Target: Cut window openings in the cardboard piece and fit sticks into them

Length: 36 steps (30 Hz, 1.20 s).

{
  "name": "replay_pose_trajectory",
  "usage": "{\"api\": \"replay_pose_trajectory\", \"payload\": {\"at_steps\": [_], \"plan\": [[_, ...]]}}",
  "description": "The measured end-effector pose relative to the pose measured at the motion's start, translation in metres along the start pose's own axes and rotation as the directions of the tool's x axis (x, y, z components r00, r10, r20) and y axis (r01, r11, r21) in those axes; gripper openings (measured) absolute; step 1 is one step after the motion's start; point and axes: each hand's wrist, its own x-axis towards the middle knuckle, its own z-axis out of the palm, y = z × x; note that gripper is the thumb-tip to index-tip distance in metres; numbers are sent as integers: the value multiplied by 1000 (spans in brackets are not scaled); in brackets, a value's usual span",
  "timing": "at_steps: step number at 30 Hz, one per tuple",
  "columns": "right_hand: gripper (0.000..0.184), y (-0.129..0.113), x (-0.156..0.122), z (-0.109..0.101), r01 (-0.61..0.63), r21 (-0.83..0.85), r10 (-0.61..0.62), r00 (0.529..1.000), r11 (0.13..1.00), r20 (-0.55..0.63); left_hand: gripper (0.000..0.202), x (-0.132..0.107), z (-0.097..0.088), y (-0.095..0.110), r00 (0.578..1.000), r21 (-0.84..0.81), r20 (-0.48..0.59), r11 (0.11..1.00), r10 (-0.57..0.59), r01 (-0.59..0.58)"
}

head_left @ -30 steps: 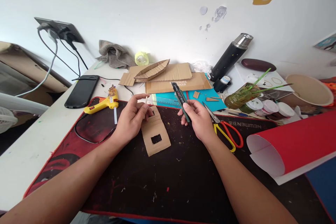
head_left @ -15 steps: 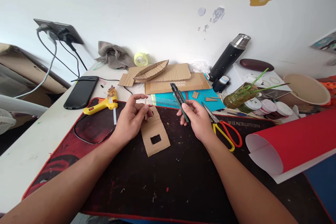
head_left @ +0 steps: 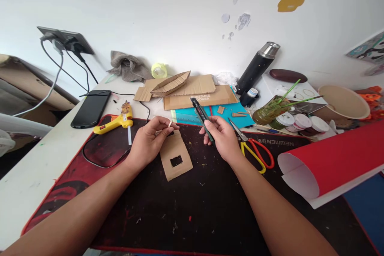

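Between the thumb and fingers of my left hand [head_left: 153, 138] a small pale stick [head_left: 170, 123] is pinched, one end poking out. Beneath that hand lies a flat piece of cardboard [head_left: 180, 148] with a rectangular hole cut near its close end; its far end is partly covered by my fingers. My right hand [head_left: 220, 136] is wrapped around a dark utility knife [head_left: 201, 113], its tip pointing up and to the left. The knife is held apart from the cardboard. Scissors [head_left: 255, 152] with red and yellow handles lie just right of my right hand.
A yellow glue gun [head_left: 117, 122] and a black phone [head_left: 91, 108] lie on the left. Behind are a cardboard boat shape [head_left: 171, 84], cardboard sheets and a blue sheet [head_left: 192, 115]. A black flask [head_left: 256, 66], paint jars [head_left: 283, 120] and a red roll [head_left: 345, 160] occupy the right.
My left hand has turned the pale stick from nearly upright to a slant, with less of it showing. The right hand keeps its hold on the knife. The view has shifted slightly.
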Motion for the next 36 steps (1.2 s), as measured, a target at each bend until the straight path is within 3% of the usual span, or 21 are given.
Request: {"api": "replay_pose_trajectory", "payload": {"at_steps": [27,36], "plan": [[47,0,1,-1,23,-32,-22,999,999,37,21,-2,-1,0,1000,27,-9,1000,-5,5],[45,3,1,-5,41,20,-44,990,999,136,27,-2,2,9,998,52,-46,998,43,-40]]}}
